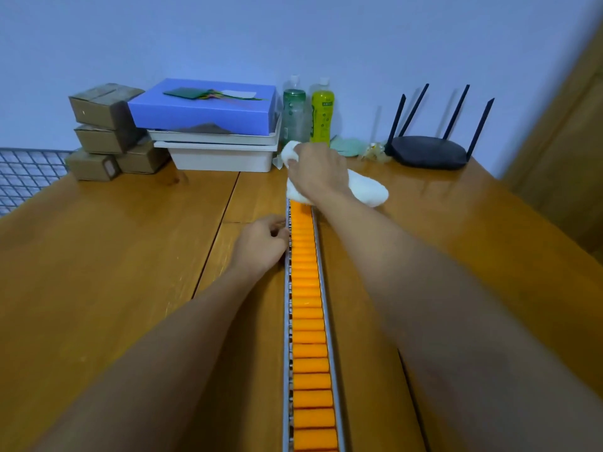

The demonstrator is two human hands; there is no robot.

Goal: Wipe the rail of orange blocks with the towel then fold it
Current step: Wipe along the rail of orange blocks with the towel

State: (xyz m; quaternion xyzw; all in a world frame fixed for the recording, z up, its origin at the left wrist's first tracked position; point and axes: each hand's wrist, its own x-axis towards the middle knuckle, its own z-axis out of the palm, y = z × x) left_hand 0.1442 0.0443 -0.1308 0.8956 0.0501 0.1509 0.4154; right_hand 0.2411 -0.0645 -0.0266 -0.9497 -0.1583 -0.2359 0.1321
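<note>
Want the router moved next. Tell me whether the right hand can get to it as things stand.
Probably yes, once it lets go. The right hand is shut on the towel, and bare table lies between it and the router.

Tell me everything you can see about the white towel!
The towel is white, soft-looking cloth, bunched up rather than flat or folded. It sits at the far end of the rail of orange blocks, on the wooden table. The right hand presses down on it, gripping the cloth, so its middle is hidden. One lump pokes out past the fingers; a bigger one bulges to the right.
</note>
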